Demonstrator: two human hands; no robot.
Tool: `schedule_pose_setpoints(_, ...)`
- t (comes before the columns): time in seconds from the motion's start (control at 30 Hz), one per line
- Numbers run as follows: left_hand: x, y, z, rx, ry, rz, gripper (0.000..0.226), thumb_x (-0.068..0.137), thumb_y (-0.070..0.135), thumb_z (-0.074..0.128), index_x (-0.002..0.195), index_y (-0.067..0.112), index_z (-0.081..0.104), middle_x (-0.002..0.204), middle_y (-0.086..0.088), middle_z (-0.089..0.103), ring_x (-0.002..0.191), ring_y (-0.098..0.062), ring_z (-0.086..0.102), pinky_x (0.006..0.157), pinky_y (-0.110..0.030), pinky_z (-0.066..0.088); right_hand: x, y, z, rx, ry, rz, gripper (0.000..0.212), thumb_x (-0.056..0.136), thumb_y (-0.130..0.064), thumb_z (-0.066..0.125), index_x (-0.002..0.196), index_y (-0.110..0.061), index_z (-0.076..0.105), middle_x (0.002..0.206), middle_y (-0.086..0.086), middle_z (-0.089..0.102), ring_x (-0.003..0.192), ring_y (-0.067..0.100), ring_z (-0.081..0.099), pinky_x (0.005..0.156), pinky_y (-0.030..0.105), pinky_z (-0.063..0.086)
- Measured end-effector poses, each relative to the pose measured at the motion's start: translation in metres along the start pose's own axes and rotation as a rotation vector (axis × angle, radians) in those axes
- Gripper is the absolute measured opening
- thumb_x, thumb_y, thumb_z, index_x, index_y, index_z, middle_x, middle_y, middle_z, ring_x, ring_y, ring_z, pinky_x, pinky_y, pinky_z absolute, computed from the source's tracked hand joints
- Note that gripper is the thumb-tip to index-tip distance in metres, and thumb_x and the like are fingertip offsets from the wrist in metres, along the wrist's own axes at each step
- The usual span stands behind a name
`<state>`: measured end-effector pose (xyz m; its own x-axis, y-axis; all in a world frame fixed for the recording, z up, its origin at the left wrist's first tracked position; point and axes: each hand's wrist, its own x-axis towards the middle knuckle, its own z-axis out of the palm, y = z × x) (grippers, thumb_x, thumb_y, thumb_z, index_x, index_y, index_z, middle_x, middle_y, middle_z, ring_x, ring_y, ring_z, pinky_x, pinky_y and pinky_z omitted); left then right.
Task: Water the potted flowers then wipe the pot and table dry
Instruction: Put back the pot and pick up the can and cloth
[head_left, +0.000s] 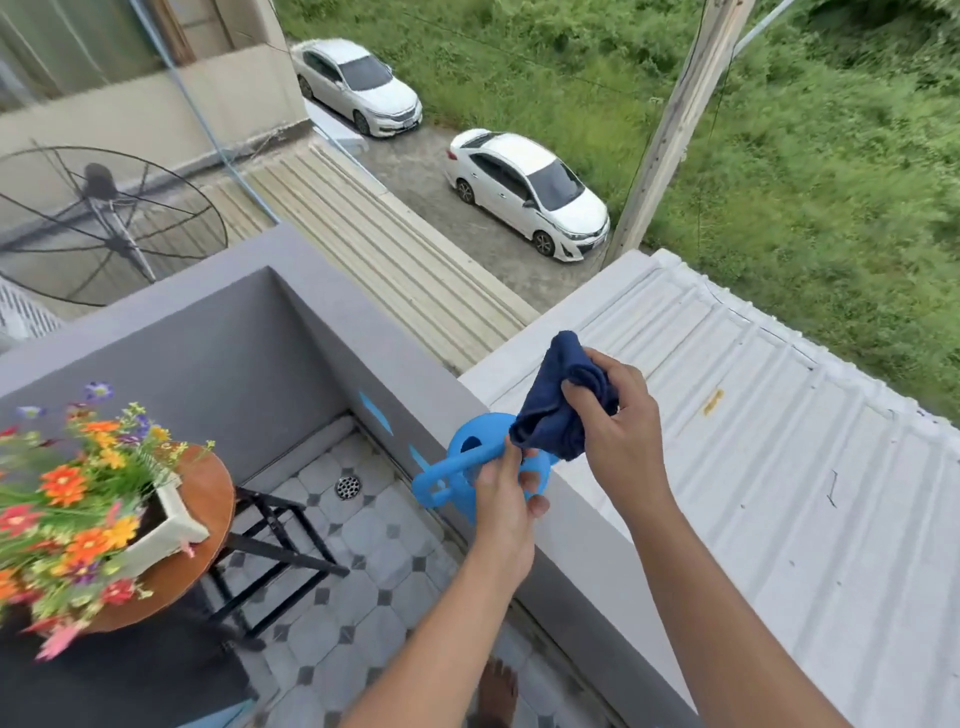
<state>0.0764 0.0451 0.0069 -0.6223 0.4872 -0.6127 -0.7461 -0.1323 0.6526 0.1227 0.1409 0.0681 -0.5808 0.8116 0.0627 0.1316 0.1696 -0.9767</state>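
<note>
Over the balcony wall my right hand (613, 415) grips a bunched dark blue cloth (550, 400). My left hand (506, 499) pinches the cloth's lower corner. Just behind both hands a light blue watering can (457, 467) stands on the wall top, its spout pointing left. At the left, a white square pot (174, 519) full of orange, red and purple flowers (67, 499) stands on a small round wooden table (202, 499) with black legs.
The grey balcony wall (291, 322) runs along the far and right sides. The tiled floor (363, 561) has a round drain (348, 487). Beyond the wall lie a white corrugated roof (753, 415), parked cars and grass. My bare foot (496, 691) shows below.
</note>
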Motion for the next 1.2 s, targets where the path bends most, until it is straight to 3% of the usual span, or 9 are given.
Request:
schedule_pose_setpoints(0.23,-0.001,0.019,-0.073,0.173,0.065,0.081,0.03,0.096,0.046,0.046,0.096,0.017,0.054,0.064,0.006,0.04,0.052,-0.006,0.031,0.048,-0.026,0.018,0.002,0.007,0.053,0.004,-0.181,0.04,0.029,0.094,-0.011,0.062,0.113,-0.032,0.069,0.114,-0.004,0.062,0.103,0.003,0.059,0.081,0.01,0.044)
schedule_pose_setpoints(0.47,0.031,0.065,-0.164,0.367,0.138,0.024,0.039,0.091,0.056,0.049,0.085,0.018,0.044,0.06,0.006,0.03,0.051,-0.009,0.027,0.045,-0.025,0.02,-0.012,0.029,0.141,0.004,-0.348,0.138,0.026,0.094,-0.011,0.063,0.116,-0.024,0.069,0.115,-0.002,0.064,0.1,-0.001,0.062,0.079,0.01,0.045)
schedule_pose_setpoints(0.6,0.076,0.077,-0.224,0.504,0.201,-0.065,0.04,0.087,0.056,0.055,0.078,0.018,0.046,0.06,0.003,0.029,0.051,-0.013,0.027,0.047,-0.029,0.022,-0.015,0.062,0.192,-0.05,-0.363,0.218,0.028,0.09,-0.021,0.064,0.118,-0.024,0.069,0.118,0.0,0.066,0.108,0.011,0.063,0.091,0.031,0.052)
schedule_pose_setpoints(0.67,0.1,0.078,-0.249,0.529,0.207,-0.116,0.037,0.088,0.052,0.056,0.077,0.019,0.045,0.06,0.003,0.029,0.05,-0.013,0.027,0.046,-0.028,0.023,-0.018,0.08,0.214,-0.075,-0.373,0.26,0.028,0.091,-0.019,0.065,0.119,-0.026,0.069,0.118,-0.003,0.066,0.109,0.01,0.063,0.094,0.034,0.051)
schedule_pose_setpoints(0.73,0.131,0.074,-0.278,0.554,0.234,-0.161,0.034,0.089,0.049,0.056,0.076,0.019,0.045,0.059,0.002,0.03,0.048,-0.013,0.028,0.045,-0.028,0.023,-0.022,0.107,0.241,-0.099,-0.372,0.302,0.028,0.093,-0.016,0.065,0.12,-0.026,0.068,0.119,-0.003,0.064,0.108,0.007,0.062,0.093,0.029,0.05)
schedule_pose_setpoints(0.83,0.182,0.062,-0.319,0.603,0.253,-0.201,0.034,0.089,0.048,0.055,0.076,0.018,0.047,0.059,-0.001,0.034,0.048,-0.015,0.03,0.044,-0.027,0.025,-0.024,0.149,0.28,-0.132,-0.332,0.345,0.026,0.094,-0.013,0.063,0.114,-0.029,0.065,0.116,0.0,0.06,0.104,0.002,0.058,0.085,0.007,0.042)
schedule_pose_setpoints(0.9,0.216,0.048,-0.344,0.661,0.287,-0.228,0.035,0.09,0.049,0.052,0.076,0.018,0.047,0.058,-0.001,0.036,0.048,-0.017,0.034,0.044,-0.026,0.027,-0.024,0.184,0.303,-0.161,-0.295,0.378,0.027,0.094,-0.012,0.062,0.114,-0.03,0.061,0.116,0.0,0.058,0.104,0.005,0.056,0.081,0.001,0.038)
schedule_pose_setpoints(1.07,0.33,-0.014,-0.409,0.72,0.398,-0.257,0.03,0.091,0.045,0.051,0.075,0.02,0.052,0.066,-0.002,0.044,0.066,-0.024,0.045,0.063,-0.034,0.036,-0.019,0.303,0.349,-0.268,-0.274,0.442,0.033,0.096,-0.009,0.059,0.129,-0.009,0.059,0.123,0.006,0.053,0.095,-0.02,0.048,0.082,-0.004,0.031)
schedule_pose_setpoints(1.2,0.432,-0.067,-0.461,0.765,0.466,-0.27,0.037,0.095,0.039,0.047,0.104,0.005,0.061,0.087,-0.008,0.058,0.073,-0.024,0.055,0.057,-0.028,0.041,-0.013,0.407,0.382,-0.357,-0.306,0.47,0.036,0.095,-0.013,0.06,0.131,-0.008,0.059,0.124,0.014,0.056,0.103,0.004,0.047,0.087,0.007,0.034)
